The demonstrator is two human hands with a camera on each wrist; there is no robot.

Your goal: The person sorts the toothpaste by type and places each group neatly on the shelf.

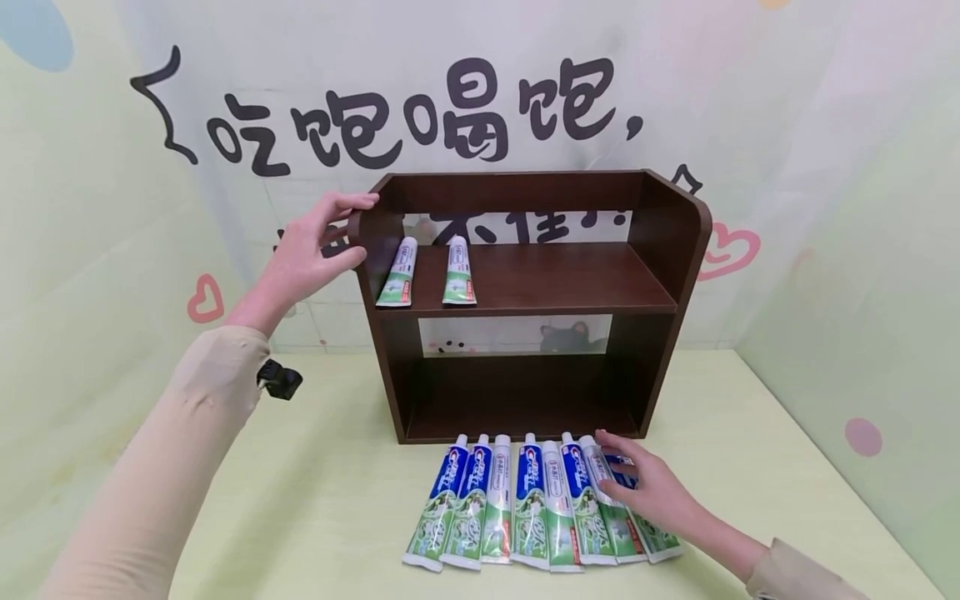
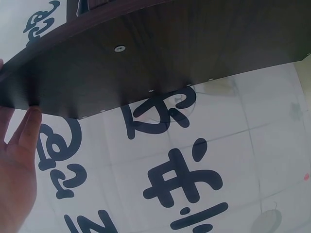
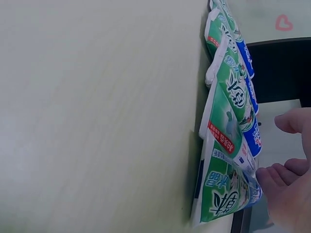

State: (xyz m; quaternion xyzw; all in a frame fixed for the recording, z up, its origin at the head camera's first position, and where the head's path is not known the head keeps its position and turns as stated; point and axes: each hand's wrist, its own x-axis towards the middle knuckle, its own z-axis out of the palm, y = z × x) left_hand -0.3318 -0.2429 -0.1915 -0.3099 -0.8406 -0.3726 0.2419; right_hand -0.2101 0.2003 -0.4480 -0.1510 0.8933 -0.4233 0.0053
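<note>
Pale yellow-green is the table (image 1: 322, 517), and nearest on it lie eight toothpaste tubes (image 1: 530, 508) side by side in one row, caps pointing to the shelf, some blue at the cap end and some white. Over the right end of this row is the right hand (image 1: 660, 492); its thumb (image 3: 289, 121) stands apart from the fingers, which are slightly bent, and their tips seem to touch the last tube (image 3: 226, 191), but I see no closed grip on any tube. To take one well, I would say, thumb and fingers should come onto both edges of a single tube, close to its cap, because the neighbours overlap and could be dragged along. The body probably bends under pressure, so a light pinch should be enough. Behind the row stands the dark brown shelf (image 1: 540, 309) with two levels. The left hand (image 1: 303, 246) holds its left side panel (image 2: 160, 48) near the top, between thumb and fingers; this support is useful, I think, if it does not tilt the shelf. On the upper level two white-and-green tubes stand cap upwards: the left tube (image 1: 400, 273) beside the panel, the other tube (image 1: 458, 273) apart from it. Farthest is the wall (image 1: 300, 42) with black writing.
</note>
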